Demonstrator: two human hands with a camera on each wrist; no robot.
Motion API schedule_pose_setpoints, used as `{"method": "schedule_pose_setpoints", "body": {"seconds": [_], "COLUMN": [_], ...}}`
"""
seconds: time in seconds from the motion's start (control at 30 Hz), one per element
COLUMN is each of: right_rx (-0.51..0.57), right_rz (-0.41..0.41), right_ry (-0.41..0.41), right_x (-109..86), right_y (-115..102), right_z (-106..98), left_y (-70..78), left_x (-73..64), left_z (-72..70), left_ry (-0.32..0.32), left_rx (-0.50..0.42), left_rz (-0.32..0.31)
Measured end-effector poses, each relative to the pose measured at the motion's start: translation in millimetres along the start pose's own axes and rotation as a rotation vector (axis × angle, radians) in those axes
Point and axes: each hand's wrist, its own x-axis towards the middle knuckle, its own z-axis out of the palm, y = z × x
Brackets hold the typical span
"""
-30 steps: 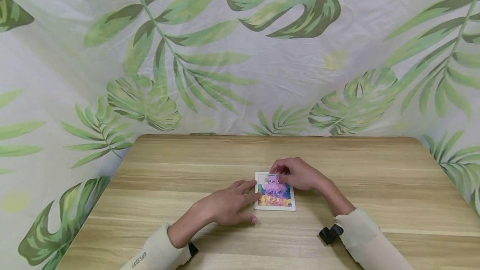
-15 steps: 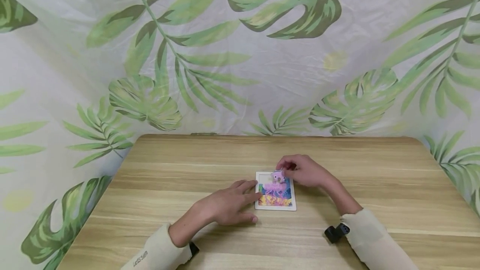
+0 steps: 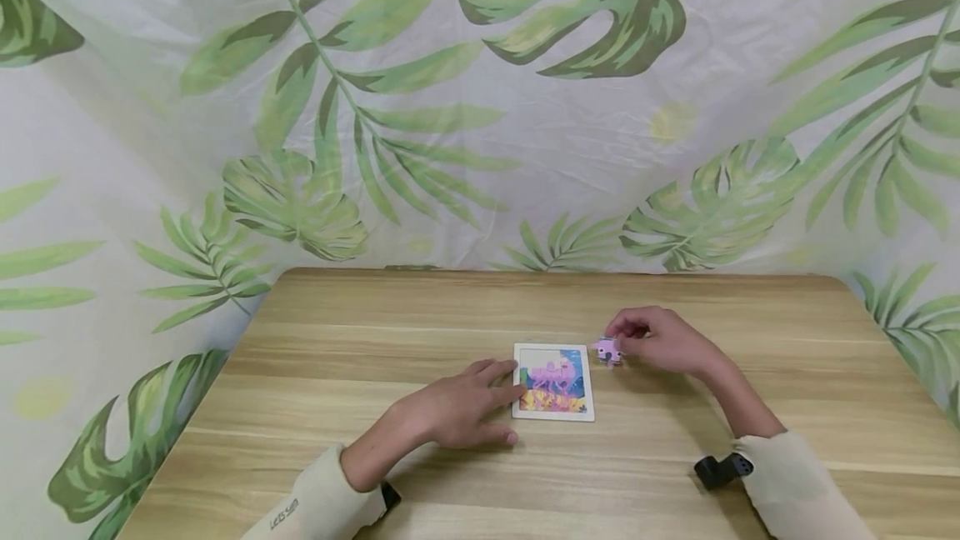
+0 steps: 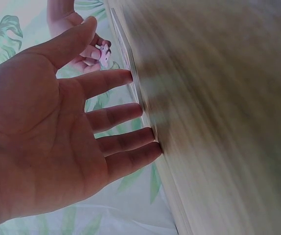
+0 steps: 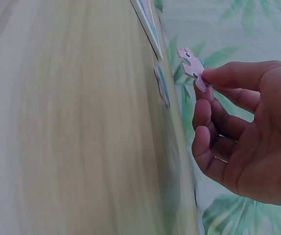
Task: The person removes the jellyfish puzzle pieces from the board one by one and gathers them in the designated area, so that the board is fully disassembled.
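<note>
A square jigsaw puzzle [image 3: 553, 417] with a white border lies on the wooden table; it pictures a pink jellyfish over yellow coral. A pale gap shows in its upper left part. My left hand [image 3: 465, 407] rests with spread, straight fingers at the puzzle's left edge, and the left wrist view shows the fingertips touching that edge. To the right of the puzzle, my right hand [image 3: 663, 342] pinches a pink puzzle piece [image 5: 193, 67] with eyes printed on it between thumb and index finger, held above the table.
In the right wrist view another loose piece [image 5: 161, 85] lies on the table [image 5: 81, 122] near the puzzle's edge; the head view does not show it clearly. Behind the table hangs a leaf-print cloth [image 3: 420, 107]. Black wrist cameras [image 3: 723, 471] sit at the sleeves.
My right hand has lifted the pink piece out of the puzzle's upper part and carried it rightward, off the puzzle. My left hand has stayed at the left edge.
</note>
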Motion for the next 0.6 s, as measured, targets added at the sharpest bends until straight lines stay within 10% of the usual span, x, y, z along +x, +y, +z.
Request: {"method": "schedule_pose_setpoints", "body": {"seconds": [0.6], "right_rx": [-0.017], "right_rz": [0.051], "right_ry": [0.01], "right_x": [-24.1], "right_y": [23.2], "right_z": [-20.2], "left_y": [-0.5], "left_x": [-0.2], "left_z": [0.2], "left_ry": [-0.001], "left_rx": [0.007], "left_rz": [-0.002]}}
